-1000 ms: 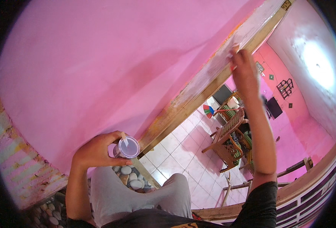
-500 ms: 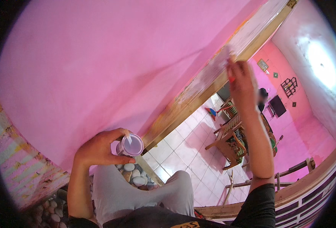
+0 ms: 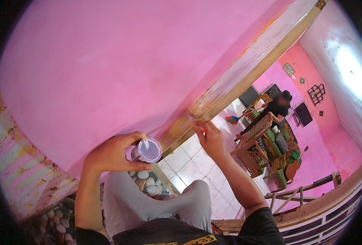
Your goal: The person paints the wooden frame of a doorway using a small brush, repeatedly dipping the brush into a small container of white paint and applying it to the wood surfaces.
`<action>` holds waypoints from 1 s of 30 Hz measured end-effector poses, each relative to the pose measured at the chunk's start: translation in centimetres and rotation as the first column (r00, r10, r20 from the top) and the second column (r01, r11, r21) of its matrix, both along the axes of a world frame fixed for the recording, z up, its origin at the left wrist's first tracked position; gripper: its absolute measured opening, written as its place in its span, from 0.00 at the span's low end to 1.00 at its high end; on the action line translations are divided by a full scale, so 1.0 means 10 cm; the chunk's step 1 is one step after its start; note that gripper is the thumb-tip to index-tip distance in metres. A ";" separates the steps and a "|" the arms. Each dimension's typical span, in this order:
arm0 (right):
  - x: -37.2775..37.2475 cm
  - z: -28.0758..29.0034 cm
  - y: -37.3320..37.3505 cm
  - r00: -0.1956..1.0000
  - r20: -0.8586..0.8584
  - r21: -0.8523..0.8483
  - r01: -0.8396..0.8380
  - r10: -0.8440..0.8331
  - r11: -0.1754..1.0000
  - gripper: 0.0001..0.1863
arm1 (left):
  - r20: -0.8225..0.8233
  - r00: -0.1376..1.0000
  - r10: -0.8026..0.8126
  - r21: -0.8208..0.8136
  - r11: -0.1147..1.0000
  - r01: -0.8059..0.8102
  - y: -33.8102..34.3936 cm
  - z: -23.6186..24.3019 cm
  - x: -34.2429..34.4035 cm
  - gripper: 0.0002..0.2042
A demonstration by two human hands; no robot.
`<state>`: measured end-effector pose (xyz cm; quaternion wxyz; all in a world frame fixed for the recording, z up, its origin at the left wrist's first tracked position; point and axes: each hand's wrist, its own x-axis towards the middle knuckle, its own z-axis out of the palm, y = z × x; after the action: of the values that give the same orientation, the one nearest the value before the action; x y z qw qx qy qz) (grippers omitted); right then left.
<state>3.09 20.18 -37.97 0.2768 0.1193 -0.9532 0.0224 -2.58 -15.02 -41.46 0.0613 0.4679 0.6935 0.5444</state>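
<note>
My left hand (image 3: 112, 155) is wrapped round a small round tub (image 3: 151, 150) of pale purple paint, held upright near the pink wall. A flat wooden stick (image 3: 144, 137) leans on its rim. My right hand (image 3: 212, 141) is closed in a pinch at the lower part of a wooden door frame (image 3: 185, 131). Between its fingers is what looks like a small paintbrush with an orange-red handle (image 3: 205, 131); its tip meets the wood and is mostly hidden. Whitish-lilac paint covers the frame's upper face (image 3: 240, 67), while bare yellowish wood shows lower down.
The pink wall (image 3: 107, 73) fills the left. Through the doorway are a tiled floor (image 3: 189, 157), carved chairs (image 3: 250, 151), a broom (image 3: 232, 119) and a seated person (image 3: 281, 104). Stones (image 3: 152, 190) lie by my legs; a slatted railing (image 3: 328, 220) stands at lower right.
My right hand has come down and left along the door frame, from the painted upper part to the lower part. My left hand and the tub have shifted slightly right and up.
</note>
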 end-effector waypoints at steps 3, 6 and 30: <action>-0.06 0.11 0.25 0.996 -0.083 -0.141 0.016 -0.028 0.990 0.09 | 0.006 1.000 -0.002 -0.009 1.000 0.003 0.01 0.00 0.00 0.28; -0.10 0.55 0.14 0.959 -0.270 -0.091 0.066 -0.089 0.994 0.09 | 0.034 0.999 0.021 -0.022 1.000 -0.020 -0.01 0.00 0.02 0.28; -0.16 -0.04 -0.04 0.987 -0.157 -0.104 0.017 -0.033 0.994 0.06 | 0.019 1.000 0.000 0.016 1.000 -0.001 0.01 -0.06 -0.02 0.28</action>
<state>1.49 19.76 -38.42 0.3577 0.0946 -0.9272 0.0581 -2.77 -14.91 -42.03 0.0638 0.4631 0.6887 0.5542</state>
